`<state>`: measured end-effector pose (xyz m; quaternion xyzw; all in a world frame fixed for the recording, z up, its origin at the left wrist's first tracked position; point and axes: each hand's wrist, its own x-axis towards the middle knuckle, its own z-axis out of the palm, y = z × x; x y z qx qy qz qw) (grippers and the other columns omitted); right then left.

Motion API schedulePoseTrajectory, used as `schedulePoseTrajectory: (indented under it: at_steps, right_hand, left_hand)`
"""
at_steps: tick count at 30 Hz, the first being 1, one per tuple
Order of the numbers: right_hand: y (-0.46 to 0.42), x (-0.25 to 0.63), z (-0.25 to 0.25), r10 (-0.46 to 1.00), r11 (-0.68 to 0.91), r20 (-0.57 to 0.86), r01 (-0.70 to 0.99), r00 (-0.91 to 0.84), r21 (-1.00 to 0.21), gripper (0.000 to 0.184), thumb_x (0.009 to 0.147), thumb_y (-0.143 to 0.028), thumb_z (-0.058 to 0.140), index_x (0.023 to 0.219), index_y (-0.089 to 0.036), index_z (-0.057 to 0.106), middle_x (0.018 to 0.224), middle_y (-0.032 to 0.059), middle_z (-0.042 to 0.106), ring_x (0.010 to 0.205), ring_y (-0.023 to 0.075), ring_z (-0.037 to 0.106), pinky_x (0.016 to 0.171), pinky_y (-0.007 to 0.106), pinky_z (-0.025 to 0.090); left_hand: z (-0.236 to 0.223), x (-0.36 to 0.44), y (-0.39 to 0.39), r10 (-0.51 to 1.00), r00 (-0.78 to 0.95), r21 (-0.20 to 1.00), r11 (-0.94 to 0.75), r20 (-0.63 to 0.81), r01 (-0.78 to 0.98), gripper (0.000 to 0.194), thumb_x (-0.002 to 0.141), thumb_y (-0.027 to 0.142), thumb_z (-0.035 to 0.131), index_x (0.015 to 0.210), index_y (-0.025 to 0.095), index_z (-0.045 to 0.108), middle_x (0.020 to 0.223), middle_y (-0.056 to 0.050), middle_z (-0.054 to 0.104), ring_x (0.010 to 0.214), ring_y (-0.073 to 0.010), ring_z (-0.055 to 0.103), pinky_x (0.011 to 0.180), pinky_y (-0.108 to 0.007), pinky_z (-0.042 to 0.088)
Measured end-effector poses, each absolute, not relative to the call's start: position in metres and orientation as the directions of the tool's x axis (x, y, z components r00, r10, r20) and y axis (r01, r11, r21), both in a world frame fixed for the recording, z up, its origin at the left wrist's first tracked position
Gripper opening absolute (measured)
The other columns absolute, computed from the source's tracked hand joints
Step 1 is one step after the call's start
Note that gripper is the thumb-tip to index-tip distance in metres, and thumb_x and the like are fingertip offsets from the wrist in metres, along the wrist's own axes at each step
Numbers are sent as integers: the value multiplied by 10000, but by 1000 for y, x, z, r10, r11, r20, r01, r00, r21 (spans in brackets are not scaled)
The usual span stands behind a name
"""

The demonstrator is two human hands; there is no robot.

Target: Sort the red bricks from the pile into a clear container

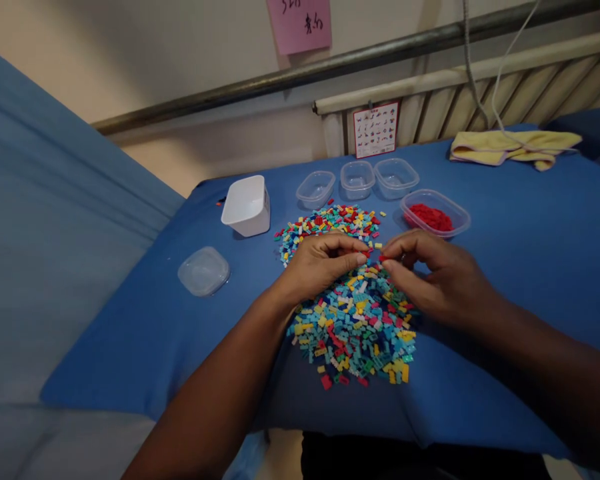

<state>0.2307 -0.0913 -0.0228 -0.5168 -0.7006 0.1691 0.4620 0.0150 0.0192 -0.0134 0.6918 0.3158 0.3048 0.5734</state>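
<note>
A wide heap of small toy building bricks [350, 327] in blue, yellow, red, white and green lies on the blue-covered table. Over its middle, my left hand [325, 263] pinches a small red brick [365, 253] between thumb and fingers. Just to its right, my right hand [430, 270] is closed the same way on another red brick [383, 259]. A narrow gap separates the two sets of fingertips. Behind my right hand stands a clear plastic tub [461, 220] with many red pieces in it.
Several clear tubs, one of them a clear tub [357, 180], line the back. At left are a white bin [247, 217] and a clear lid [204, 272]. A yellow cloth [510, 145] lies back right. A picture card [375, 131] leans by the radiator [430, 100].
</note>
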Motion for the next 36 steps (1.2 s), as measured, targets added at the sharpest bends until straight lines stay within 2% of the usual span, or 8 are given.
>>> schedulePoseTrajectory:
  at_steps: [4,7,12,16,22,28,32,36]
  right_hand:
    - [-87,228,-29,875,398,484,540,20,-742,90,1058,-314,676,1120,-270,723,1070,57,822,923,236,778,810,388,619]
    - [-84,225,-32,899,347,431,475,76,-808,106,1042,-331,705,1103,-251,738,1010,49,831,858,224,787,766,371,624]
    - [-81,223,-35,920,289,366,389,141,-875,145,1029,-387,725,1047,-243,737,934,41,833,784,213,777,698,353,623]
    - [-79,225,-37,905,308,402,435,140,-846,143,1026,-389,725,1032,-249,752,921,36,829,771,211,771,695,352,623]
    - [-78,231,-39,886,323,445,519,127,-791,89,1031,-336,725,1040,-263,775,951,42,829,817,227,781,764,386,631]
    - [-79,227,-39,882,347,457,494,116,-797,82,1040,-313,713,1067,-259,769,963,38,819,840,212,770,782,373,628]
    - [-78,225,-40,891,354,437,413,123,-839,81,1033,-311,723,1063,-254,772,982,37,810,873,214,770,799,375,631]
    - [-76,227,-37,871,405,479,391,111,-827,79,1009,-277,753,1076,-248,784,1062,56,800,946,221,771,834,383,636]
  left_hand:
    - [-16,23,10,748,664,999,-40,10,30,329,790,429,972,989,187,871,823,-29,718,725,-117,613,671,-251,491]
    - [-19,30,2,767,641,999,51,-46,11,353,783,414,976,1004,170,851,806,-21,714,691,-101,599,650,-243,486]
    - [-16,38,-6,815,574,991,123,-74,-48,402,746,388,991,1046,176,826,955,-56,789,832,-144,705,794,-294,583]
    - [-15,38,-6,839,534,985,163,-104,-64,445,686,391,1022,1020,173,825,965,-64,804,857,-169,731,826,-322,605]
    - [-19,39,-7,822,548,964,248,-154,-100,343,786,345,959,1083,205,862,965,-50,828,863,-145,747,902,-332,607]
    - [-18,38,-6,844,525,982,173,-110,-71,332,779,362,970,1045,196,860,951,-51,819,840,-140,728,840,-308,600]
    - [-17,38,-7,843,536,994,88,-41,-62,304,813,381,954,1027,192,851,982,-55,817,865,-139,727,836,-292,595]
    - [-20,37,-7,858,511,993,90,-42,-70,300,795,348,962,1001,182,819,909,-34,790,807,-121,704,778,-265,575]
